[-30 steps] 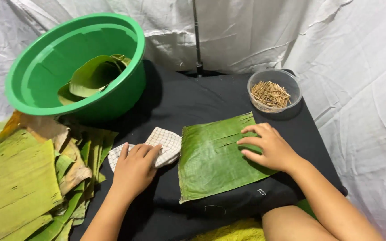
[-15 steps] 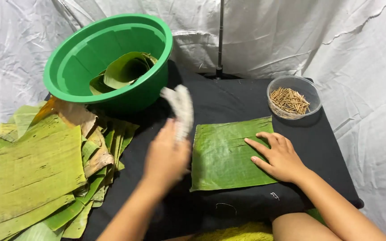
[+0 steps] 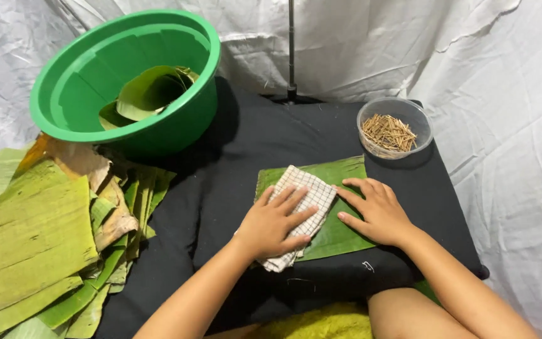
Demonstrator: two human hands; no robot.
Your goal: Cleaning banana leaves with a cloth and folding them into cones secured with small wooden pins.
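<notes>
A square piece of green banana leaf (image 3: 340, 176) lies flat on the black cloth-covered table (image 3: 246, 138). My left hand (image 3: 274, 221) presses a white checked cloth (image 3: 312, 191) down on the leaf's left half, fingers spread over it. My right hand (image 3: 377, 210) rests flat on the leaf's right part, fingers apart, holding the leaf down. The cloth hides the leaf's left edge.
A large green plastic basin (image 3: 127, 81) with curled leaf pieces (image 3: 152, 91) stands at the back left. A clear bowl of thin brown sticks (image 3: 393, 129) sits at the back right. A pile of banana leaves (image 3: 39, 232) lies left. White sheets hang behind.
My left hand picked the checked cloth off the table, lifted it, and now presses it on the leaf. My right hand has stayed on the leaf.
</notes>
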